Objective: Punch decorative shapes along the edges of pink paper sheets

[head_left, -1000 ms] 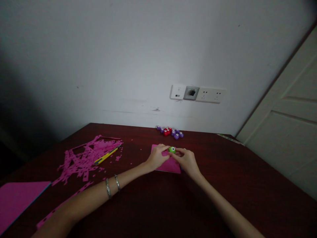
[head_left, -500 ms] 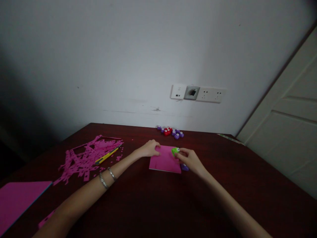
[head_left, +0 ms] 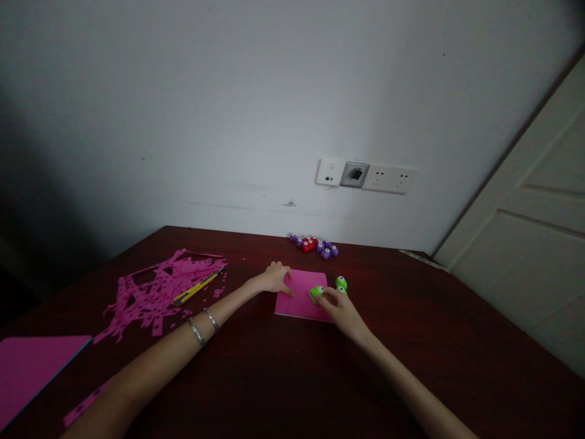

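Note:
A square of pink paper (head_left: 299, 308) lies flat on the dark red table. My left hand (head_left: 275, 278) rests at its left edge, thumb and fingers apart, the fingertips touching the sheet. A small green craft punch (head_left: 315, 294) with a round white button is pinched in my right hand (head_left: 343, 312), over the right part of the paper. Right behind that hand stand other green punches (head_left: 341, 283), partly covered by its fingers. The paper's lower right corner is hidden under my right hand.
Several purple punches (head_left: 325, 252) and red punches (head_left: 308, 245) stand near the wall. To the left lies a heap of cut pink scraps (head_left: 159, 292) with a yellow utility knife (head_left: 196, 289). A larger pink sheet (head_left: 36, 372) covers the near left. Wall sockets (head_left: 388, 178) sit above.
My right hand has shifted slightly left and nearer with the green punch. Other green punches now show behind it, while the purple one beside it is out of sight. My left hand stays nearly put.

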`<state>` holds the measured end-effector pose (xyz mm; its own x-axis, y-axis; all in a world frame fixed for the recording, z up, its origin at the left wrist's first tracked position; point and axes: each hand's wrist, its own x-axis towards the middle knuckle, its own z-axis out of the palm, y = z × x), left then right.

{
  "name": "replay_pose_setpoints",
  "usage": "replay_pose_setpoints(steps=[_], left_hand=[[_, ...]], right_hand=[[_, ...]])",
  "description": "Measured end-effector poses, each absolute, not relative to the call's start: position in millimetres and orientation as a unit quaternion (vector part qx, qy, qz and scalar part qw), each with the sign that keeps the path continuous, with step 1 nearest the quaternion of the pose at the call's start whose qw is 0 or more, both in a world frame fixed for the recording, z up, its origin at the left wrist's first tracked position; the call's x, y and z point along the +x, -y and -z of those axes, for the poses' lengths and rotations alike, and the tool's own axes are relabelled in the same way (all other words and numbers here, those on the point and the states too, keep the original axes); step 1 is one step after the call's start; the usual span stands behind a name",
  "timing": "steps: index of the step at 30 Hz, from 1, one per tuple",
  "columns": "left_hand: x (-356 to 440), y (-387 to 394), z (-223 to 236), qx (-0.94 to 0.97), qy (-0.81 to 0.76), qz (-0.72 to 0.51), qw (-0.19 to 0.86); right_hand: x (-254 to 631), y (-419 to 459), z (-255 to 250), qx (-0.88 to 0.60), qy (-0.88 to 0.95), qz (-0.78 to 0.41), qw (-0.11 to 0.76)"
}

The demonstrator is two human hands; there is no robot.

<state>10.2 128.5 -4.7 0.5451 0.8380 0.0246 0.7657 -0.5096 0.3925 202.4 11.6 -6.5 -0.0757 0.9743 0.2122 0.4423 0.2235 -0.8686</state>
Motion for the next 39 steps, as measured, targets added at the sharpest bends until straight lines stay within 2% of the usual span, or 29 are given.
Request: replay_pose_setpoints(steps=[4, 9, 14, 20, 32, 39], left_hand=[[9.4, -127.4, 3.4, 0.859, -0.465, -0.092, 0.192], [10.9, -130.0, 4.8, 0.863, -0.437, -0.129, 0.218], [12.3, -135.6, 5.5, 0.815, -0.415, -0.191, 0.357], [6.2, -138.1, 0.1, 0.740, -0.398, -0.203, 0.502], [-0.1, -135.2, -12.4, 0.738, -0.366, -0.187, 0.535], [-0.3, -132.3, -14.7, 0.738, -0.360, -0.192, 0.538]], right_hand=[[209.8, -13.9, 6.7, -0.549, 0.665, -0.301, 0.407], [224.6, -17.6, 7.5, -0.568, 0.681, -0.291, 0.359], [235.5, -19.4, 6.2, -0.568, 0.687, -0.314, 0.327], [238.1, -20.0, 3.0, -0.569, 0.719, -0.238, 0.321], [237.0, -19.0, 0.4, -0.600, 0.720, -0.166, 0.307], [235.3, -18.8, -0.9, -0.603, 0.719, -0.170, 0.302]])
